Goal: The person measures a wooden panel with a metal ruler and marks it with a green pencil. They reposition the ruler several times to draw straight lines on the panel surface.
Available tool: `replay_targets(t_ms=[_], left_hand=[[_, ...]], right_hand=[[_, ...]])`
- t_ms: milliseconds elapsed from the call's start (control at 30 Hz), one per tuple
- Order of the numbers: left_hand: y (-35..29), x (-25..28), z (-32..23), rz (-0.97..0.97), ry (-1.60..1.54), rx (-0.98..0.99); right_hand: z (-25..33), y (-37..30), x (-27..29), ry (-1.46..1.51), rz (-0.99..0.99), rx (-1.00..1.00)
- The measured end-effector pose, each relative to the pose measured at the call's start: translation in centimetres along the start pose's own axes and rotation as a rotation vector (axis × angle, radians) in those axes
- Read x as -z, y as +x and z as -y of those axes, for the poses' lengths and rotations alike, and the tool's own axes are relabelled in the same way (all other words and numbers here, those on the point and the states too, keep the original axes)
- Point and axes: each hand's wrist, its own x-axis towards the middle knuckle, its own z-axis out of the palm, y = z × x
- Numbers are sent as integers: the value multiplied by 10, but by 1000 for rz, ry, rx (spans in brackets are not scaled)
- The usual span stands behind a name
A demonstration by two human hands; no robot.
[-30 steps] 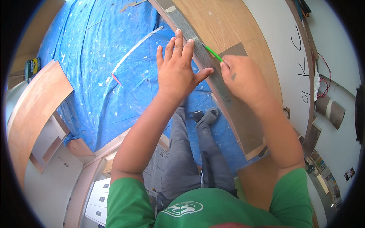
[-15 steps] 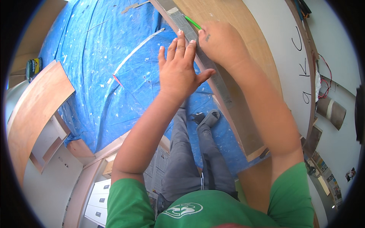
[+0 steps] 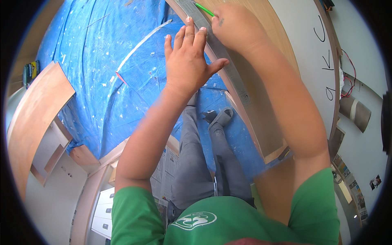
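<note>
Pencil (image 3: pixel 205 10) (green) in right grip (image 3: pixel 236 26)

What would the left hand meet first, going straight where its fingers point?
The left hand would probably meet the grey strip on the board, just past its fingers, though depth is unclear.

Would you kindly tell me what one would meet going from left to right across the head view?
Curved wooden panel, small red strip, left hand, right hand gripping a slim green stick, white panel, grey-brown cylinder.
</note>
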Motion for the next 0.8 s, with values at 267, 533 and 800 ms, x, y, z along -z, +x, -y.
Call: replay_targets(t_ms=[267,533,800], left_hand=[[-1,-6,-1,-53,32,-30],[-1,-6,1,-71,86,-62],[-1,-4,0,-42,100,-65]], right_hand=[[-29,-143,28,136,157,-99],[-55,-250,29,205,210,-206],[-63,-270,21,222,147,-199]])
